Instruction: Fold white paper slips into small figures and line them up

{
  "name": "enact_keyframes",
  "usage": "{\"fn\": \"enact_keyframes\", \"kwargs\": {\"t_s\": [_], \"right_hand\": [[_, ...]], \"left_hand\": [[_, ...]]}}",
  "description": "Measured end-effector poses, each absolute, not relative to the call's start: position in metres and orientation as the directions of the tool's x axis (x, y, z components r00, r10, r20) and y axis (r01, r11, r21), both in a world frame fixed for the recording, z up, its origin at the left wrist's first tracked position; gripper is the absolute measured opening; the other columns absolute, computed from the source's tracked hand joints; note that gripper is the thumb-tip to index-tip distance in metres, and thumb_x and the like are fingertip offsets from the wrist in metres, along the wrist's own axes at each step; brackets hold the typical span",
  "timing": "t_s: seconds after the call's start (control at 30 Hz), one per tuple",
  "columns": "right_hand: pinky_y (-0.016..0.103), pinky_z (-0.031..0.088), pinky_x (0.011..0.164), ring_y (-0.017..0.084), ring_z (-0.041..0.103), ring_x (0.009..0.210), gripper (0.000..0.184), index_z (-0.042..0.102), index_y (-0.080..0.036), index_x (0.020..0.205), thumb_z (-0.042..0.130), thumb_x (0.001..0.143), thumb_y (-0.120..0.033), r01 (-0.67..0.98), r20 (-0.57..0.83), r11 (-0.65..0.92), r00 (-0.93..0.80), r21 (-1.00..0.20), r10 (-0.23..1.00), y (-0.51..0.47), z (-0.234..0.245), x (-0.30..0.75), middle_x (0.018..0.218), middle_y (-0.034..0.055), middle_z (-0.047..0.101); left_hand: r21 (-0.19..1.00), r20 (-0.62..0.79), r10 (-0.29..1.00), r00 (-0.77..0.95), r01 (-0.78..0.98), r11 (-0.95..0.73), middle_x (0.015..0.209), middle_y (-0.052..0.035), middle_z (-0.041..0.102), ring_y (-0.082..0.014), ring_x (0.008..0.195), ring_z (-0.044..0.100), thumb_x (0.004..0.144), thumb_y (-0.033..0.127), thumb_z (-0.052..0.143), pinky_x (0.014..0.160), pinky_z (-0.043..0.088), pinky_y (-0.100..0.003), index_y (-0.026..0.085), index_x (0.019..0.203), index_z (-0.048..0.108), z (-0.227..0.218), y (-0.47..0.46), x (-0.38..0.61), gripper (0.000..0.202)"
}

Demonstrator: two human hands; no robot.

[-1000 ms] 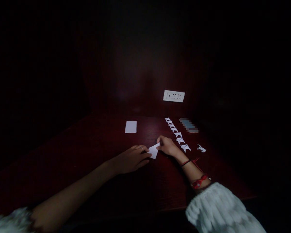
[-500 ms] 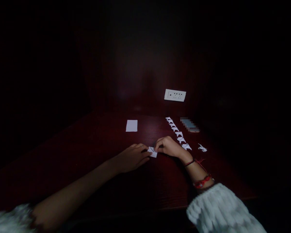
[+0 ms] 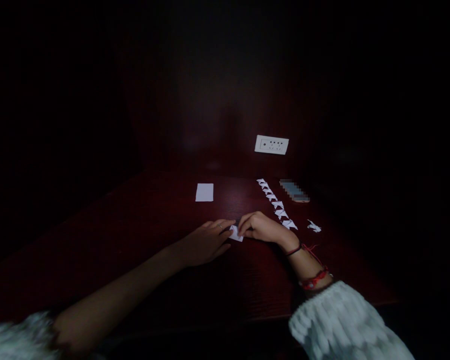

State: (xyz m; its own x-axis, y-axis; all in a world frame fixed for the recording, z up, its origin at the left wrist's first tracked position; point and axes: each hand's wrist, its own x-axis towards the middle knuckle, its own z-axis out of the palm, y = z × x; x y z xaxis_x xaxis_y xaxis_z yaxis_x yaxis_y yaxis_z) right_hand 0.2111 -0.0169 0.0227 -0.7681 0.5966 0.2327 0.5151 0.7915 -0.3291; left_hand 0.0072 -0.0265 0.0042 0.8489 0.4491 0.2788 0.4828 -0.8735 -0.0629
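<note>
A small piece of folded white paper (image 3: 237,236) lies on the dark red table between my hands, partly covered by fingers. My left hand (image 3: 206,242) reaches in from the left with fingers stretched out and apart, its fingertips at the paper's left side. On the other side my right hand (image 3: 260,227) is bent over the paper, thumb and fingers closed on its right part. What the right fingertips cover cannot be seen. Just beyond the right hand runs a slanting row of several small folded paper pieces (image 3: 272,198).
A stack or sheet of white paper (image 3: 204,192) lies farther back, left of centre. Right of the folded row are a blurred phone (image 3: 294,191) and a crumpled white scrap (image 3: 314,226). A socket plate (image 3: 272,145) is on the back wall. The surroundings are very dark.
My left fingers have lifted and stretched slightly; the index finger now reaches past the paper's far edge. My right hand keeps its hold on the paper. The view has shifted slightly.
</note>
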Motion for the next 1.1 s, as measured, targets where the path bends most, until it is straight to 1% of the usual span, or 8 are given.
{"fn": "enact_keyframes", "kwargs": {"t_s": [0.17, 0.43, 0.6, 0.73, 0.8, 0.9, 0.97, 1.1], "right_hand": [[0.018, 0.039, 0.073, 0.008, 0.054, 0.075, 0.018, 0.064, -0.014, 0.077, 0.048, 0.071, -0.009, 0.513, 0.224, 0.799, -0.778, -0.313, 0.587, -0.016, 0.023, 0.212, 0.082, 0.0032, 0.06], [0.017, 0.038, 0.075, 0.008, 0.054, 0.078, 0.023, 0.064, -0.014, 0.08, 0.046, 0.068, -0.005, 0.513, 0.189, 0.8, -0.791, -0.311, 0.581, -0.017, 0.026, 0.213, 0.086, 0.0029, 0.06], [0.019, 0.036, 0.079, 0.008, 0.053, 0.081, 0.028, 0.064, -0.018, 0.083, 0.047, 0.066, -0.004, 0.534, 0.085, 0.772, -0.801, -0.345, 0.592, -0.019, 0.032, 0.217, 0.092, -0.0002, 0.059], [0.019, 0.035, 0.079, 0.008, 0.053, 0.083, 0.027, 0.065, -0.02, 0.08, 0.048, 0.065, -0.005, 0.546, 0.019, 0.748, -0.803, -0.378, 0.595, -0.019, 0.036, 0.221, 0.094, -0.0018, 0.058], [0.019, 0.036, 0.077, 0.008, 0.053, 0.081, 0.027, 0.065, -0.019, 0.08, 0.046, 0.066, -0.006, 0.55, 0.049, 0.741, -0.79, -0.384, 0.612, -0.018, 0.035, 0.221, 0.091, -0.0014, 0.059], [0.019, 0.037, 0.073, 0.008, 0.053, 0.076, 0.029, 0.064, -0.018, 0.084, 0.042, 0.069, -0.006, 0.607, 0.19, 0.718, -0.704, -0.341, 0.685, -0.016, 0.031, 0.219, 0.085, 0.0006, 0.06], [0.019, 0.037, 0.071, 0.009, 0.052, 0.074, 0.03, 0.063, -0.018, 0.087, 0.041, 0.071, -0.007, 0.643, 0.263, 0.707, -0.657, -0.294, 0.707, -0.015, 0.027, 0.217, 0.083, 0.0019, 0.06], [0.019, 0.036, 0.067, 0.01, 0.051, 0.07, 0.027, 0.063, -0.018, 0.087, 0.043, 0.071, -0.008, 0.644, 0.265, 0.733, -0.684, -0.218, 0.679, -0.013, 0.02, 0.213, 0.077, 0.003, 0.059]], "left_hand": [[-0.015, 0.26, 0.464, 0.847, 0.484, -0.875, 0.118, -0.0082, 0.041, -0.0201, 0.108, 0.036, 0.084, 0.034, 0.032, 0.086, 0.029, -0.033, 0.017, 0.116, 0.036, 0.001, -0.025, 0.006, 0.037], [-0.005, 0.249, 0.468, 0.848, 0.484, -0.875, 0.116, -0.0072, 0.043, -0.0195, 0.106, 0.037, 0.083, 0.032, 0.033, 0.086, 0.029, -0.033, 0.018, 0.115, 0.036, 0.002, -0.024, 0.007, 0.035], [0.021, 0.25, 0.471, 0.846, 0.481, -0.876, 0.113, -0.0059, 0.045, -0.0185, 0.104, 0.039, 0.084, 0.029, 0.032, 0.085, 0.029, -0.032, 0.019, 0.111, 0.04, 0.003, -0.021, 0.006, 0.03], [0.007, 0.262, 0.467, 0.845, 0.482, -0.876, 0.114, -0.0061, 0.045, -0.0188, 0.105, 0.037, 0.084, 0.029, 0.032, 0.086, 0.028, -0.032, 0.018, 0.109, 0.041, 0.0, -0.02, 0.005, 0.029], [-0.008, 0.261, 0.469, 0.844, 0.487, -0.873, 0.115, -0.0062, 0.044, -0.0189, 0.105, 0.037, 0.084, 0.029, 0.032, 0.086, 0.028, -0.033, 0.018, 0.11, 0.04, 0.0, -0.02, 0.005, 0.03], [-0.026, 0.259, 0.469, 0.844, 0.492, -0.87, 0.116, -0.0042, 0.044, -0.0187, 0.106, 0.036, 0.084, 0.028, 0.032, 0.086, 0.027, -0.032, 0.019, 0.11, 0.041, 0.0, -0.021, 0.006, 0.029], [-0.035, 0.264, 0.473, 0.841, 0.498, -0.866, 0.115, -0.002, 0.045, -0.0188, 0.107, 0.034, 0.084, 0.028, 0.031, 0.086, 0.027, -0.032, 0.021, 0.108, 0.043, 0.001, -0.021, 0.006, 0.027], [-0.047, 0.277, 0.488, 0.828, 0.519, -0.854, 0.115, -0.0004, 0.045, -0.0198, 0.108, 0.033, 0.084, 0.028, 0.03, 0.085, 0.027, -0.034, 0.023, 0.105, 0.045, 0.001, -0.02, 0.007, 0.026]]}}
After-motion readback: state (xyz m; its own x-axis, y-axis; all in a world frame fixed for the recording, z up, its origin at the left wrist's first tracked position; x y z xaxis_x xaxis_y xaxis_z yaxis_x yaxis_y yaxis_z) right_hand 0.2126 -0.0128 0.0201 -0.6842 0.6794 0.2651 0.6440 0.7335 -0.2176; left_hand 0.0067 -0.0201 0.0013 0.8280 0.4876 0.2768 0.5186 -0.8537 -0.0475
